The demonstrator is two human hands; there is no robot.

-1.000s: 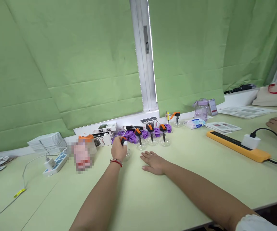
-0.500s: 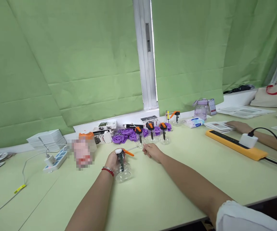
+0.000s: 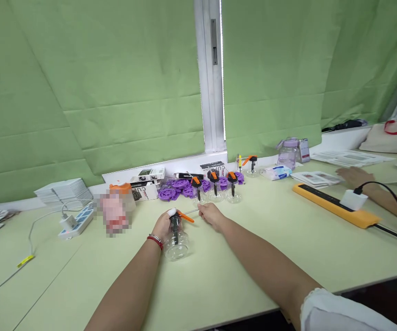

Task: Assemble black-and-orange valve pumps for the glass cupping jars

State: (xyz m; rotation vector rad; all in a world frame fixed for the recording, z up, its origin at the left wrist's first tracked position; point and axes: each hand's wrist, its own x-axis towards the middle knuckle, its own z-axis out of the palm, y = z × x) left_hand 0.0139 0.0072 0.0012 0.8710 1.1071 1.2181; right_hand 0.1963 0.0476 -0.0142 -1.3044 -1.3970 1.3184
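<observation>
On the table in front of me stands a clear bottle (image 3: 176, 248) with a black top, an orange lever (image 3: 186, 217) and a thin metal tube (image 3: 192, 211) pointing right. My left hand (image 3: 163, 226) is wrapped around its upper side from the left; something white covers the thumb tip. With closed fingers, my right hand (image 3: 210, 215) pinches the far end of the tube. Just behind that hand, several similar bottles (image 3: 233, 195) with black and orange tops stand in a row. Another bottle (image 3: 252, 170) of this kind is farther back on the right.
Purple plastic parts (image 3: 170, 191) and printed boxes (image 3: 146, 191) lie along the wall. A white power strip (image 3: 77, 227) sits left, a yellow power strip (image 3: 322, 207) right. Behind the latter, another person's hand (image 3: 353, 177) rests near papers (image 3: 317, 179). A lilac-lidded jar (image 3: 288, 156) stands at the back.
My right hand has moved slightly left, onto the end of the metal tube. My left hand keeps its hold on the bottle. The other person's hand has shifted right, off the papers.
</observation>
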